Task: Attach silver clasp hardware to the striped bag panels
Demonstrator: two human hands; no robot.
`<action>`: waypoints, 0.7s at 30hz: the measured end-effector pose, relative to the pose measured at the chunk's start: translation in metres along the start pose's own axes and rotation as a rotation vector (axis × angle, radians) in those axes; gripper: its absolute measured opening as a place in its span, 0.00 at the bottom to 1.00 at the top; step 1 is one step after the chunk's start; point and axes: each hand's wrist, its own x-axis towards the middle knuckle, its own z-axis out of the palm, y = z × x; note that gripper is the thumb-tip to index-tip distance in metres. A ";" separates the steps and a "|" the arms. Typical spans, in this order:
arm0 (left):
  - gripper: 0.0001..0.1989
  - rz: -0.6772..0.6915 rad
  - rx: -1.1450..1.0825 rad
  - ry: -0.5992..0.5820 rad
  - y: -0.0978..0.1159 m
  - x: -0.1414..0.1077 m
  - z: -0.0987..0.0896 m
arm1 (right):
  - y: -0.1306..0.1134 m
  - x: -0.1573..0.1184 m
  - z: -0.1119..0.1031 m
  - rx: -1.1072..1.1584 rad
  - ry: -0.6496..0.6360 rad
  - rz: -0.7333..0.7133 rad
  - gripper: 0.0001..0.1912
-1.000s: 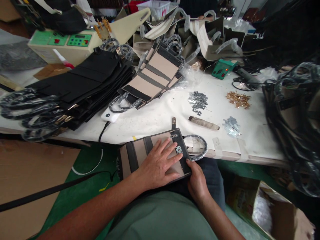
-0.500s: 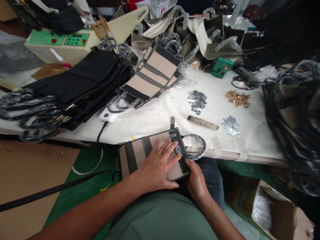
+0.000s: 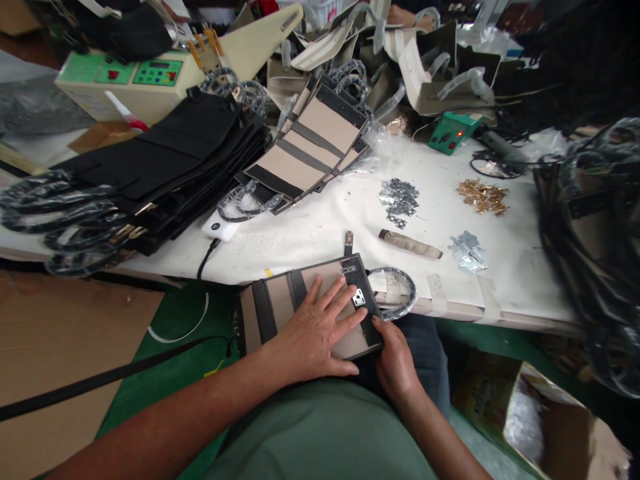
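A beige and black bag panel [image 3: 283,303] lies across my lap at the table's front edge. My left hand [image 3: 320,327] rests flat on it, open with fingers spread. Just beyond those fingertips, a small metal plate [image 3: 359,298] sits on the panel's black band, with another metal fitting [image 3: 349,269] near the far corner. My right hand [image 3: 397,353] is closed on the panel's near right corner, thumb on top; its other fingers are mostly hidden underneath. A plastic-wrapped handle [image 3: 407,287] loops out from the right side, and a strap with a metal clasp [image 3: 349,241] sticks out at the far side.
Metal plates lie in a grey pile [image 3: 399,197] and a paler pile [image 3: 467,250], near brass-coloured fittings [image 3: 483,197]. A wrapped rod-like tool [image 3: 411,245] lies closer. Black bag pieces [image 3: 165,157] are stacked left; a green box [image 3: 453,132] stands behind. An open carton [image 3: 530,420] is below right.
The view has shifted slightly. Both hands keep nearly the same place on the bag panel, and the small metal plate now catches more light.
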 end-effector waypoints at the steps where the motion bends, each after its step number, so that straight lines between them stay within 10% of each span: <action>1: 0.49 0.001 0.002 0.002 0.000 0.000 0.000 | -0.001 0.000 0.000 -0.004 -0.001 0.001 0.14; 21: 0.50 -0.022 0.076 -0.054 0.002 0.001 -0.001 | 0.004 0.003 -0.003 0.091 -0.017 0.051 0.14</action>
